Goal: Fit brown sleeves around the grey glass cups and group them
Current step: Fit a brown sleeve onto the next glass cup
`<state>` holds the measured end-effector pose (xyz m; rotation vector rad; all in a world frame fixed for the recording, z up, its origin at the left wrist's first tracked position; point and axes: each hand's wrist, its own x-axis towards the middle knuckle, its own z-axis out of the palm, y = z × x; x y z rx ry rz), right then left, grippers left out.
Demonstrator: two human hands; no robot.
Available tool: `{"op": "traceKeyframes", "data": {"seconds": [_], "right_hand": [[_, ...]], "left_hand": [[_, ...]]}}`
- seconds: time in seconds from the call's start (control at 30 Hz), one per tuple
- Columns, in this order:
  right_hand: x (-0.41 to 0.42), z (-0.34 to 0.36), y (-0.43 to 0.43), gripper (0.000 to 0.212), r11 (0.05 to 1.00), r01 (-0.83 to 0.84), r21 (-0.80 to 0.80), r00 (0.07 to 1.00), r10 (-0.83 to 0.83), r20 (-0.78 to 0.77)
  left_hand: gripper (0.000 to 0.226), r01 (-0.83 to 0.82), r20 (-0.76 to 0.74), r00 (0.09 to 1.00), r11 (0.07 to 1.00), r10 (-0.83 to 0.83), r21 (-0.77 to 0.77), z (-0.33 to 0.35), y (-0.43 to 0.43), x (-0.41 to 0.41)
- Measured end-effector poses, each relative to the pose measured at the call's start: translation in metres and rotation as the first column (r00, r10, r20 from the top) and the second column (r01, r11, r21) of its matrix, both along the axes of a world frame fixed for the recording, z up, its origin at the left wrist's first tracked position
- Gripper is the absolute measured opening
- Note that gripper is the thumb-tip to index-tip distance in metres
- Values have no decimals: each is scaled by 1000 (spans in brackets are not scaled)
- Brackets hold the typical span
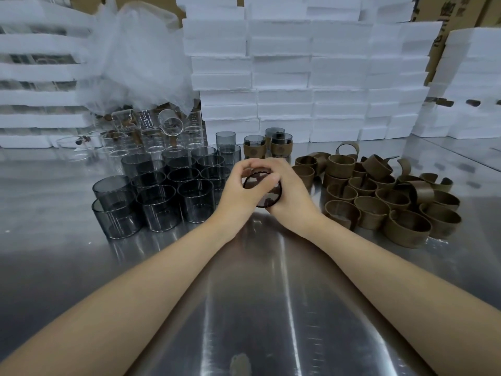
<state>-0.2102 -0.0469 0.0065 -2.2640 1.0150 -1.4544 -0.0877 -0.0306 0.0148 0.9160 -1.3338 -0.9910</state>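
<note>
A grey glass cup [261, 191], smoky and see-through with a dark round rim, is held over the middle of the steel bench [257, 294], tipped so its mouth faces the camera. The left hand [236, 187] curls its fingers over the rim, and the right hand [288, 195] wraps round the cup's far side, so both grip it. Whether a sleeve is on it cannot be told behind the fingers. Just left of the hands stand the bare grey cups [162, 191], all empty, packed in rows, a few stacked one on another. To the right lies a loose heap of brown sleeves [379, 202], open bands with looped handles, some upright, some tumbled. Towards the far edge, beyond the hands, three sleeved cups [267, 146] stand close together. Clear glasses [151, 134] crowd the far left. White foam boxes [284, 77] are stacked along the back, closed.
</note>
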Motion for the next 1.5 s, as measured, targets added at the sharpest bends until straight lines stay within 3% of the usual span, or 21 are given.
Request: {"op": "traceKeyframes", "data": {"seconds": [0.17,0.33,0.43,0.6,0.77,0.87,0.93,1.0,1.03,1.1,1.17,1.3,1.5], "right_hand": [[4,-1,0,58,997,39,63,999,-42,33],[7,4,-2,46,968,14,250,976,-67,205],[6,6,-2,42,954,-18,298,958,-68,278],[-4,4,-7,68,911,-74,405,929,-85,360],[-3,2,-5,71,929,-114,353,929,-26,370],[1,5,1,70,973,-48,224,972,-6,235],[6,6,4,64,973,-95,212,968,41,248],[10,7,8,46,890,-278,361,899,109,424],[11,8,9,40,801,-400,445,840,128,527],[9,8,8,45,579,-616,534,701,92,708],[4,10,6,59,438,-734,518,581,10,814],[-2,12,6,71,323,-808,493,500,-69,863],[-2,13,5,85,271,-811,519,514,-94,853]], "left_hand": [[54,-19,56,998,998,23,-64,-2,0,-2],[71,14,124,992,998,-6,-66,-5,-2,-1],[69,31,87,996,998,-27,-49,-6,-3,0],[46,28,65,998,999,-27,-26,-3,-2,1],[24,-5,-27,1000,1000,5,16,1,-3,1],[36,-19,-77,997,998,23,57,2,-5,3],[45,-51,-50,997,998,52,32,2,-5,3],[48,-55,-20,998,998,55,-16,0,-6,3],[49,-31,-2,1000,999,31,-41,-1,-5,3],[56,37,49,998,997,-34,-69,-2,-4,3],[69,107,87,991,992,-101,-66,-3,-2,3],[80,164,92,983,985,-158,-61,-4,-2,0],[71,72,130,990,991,-57,-112,-7,-6,3]]}}
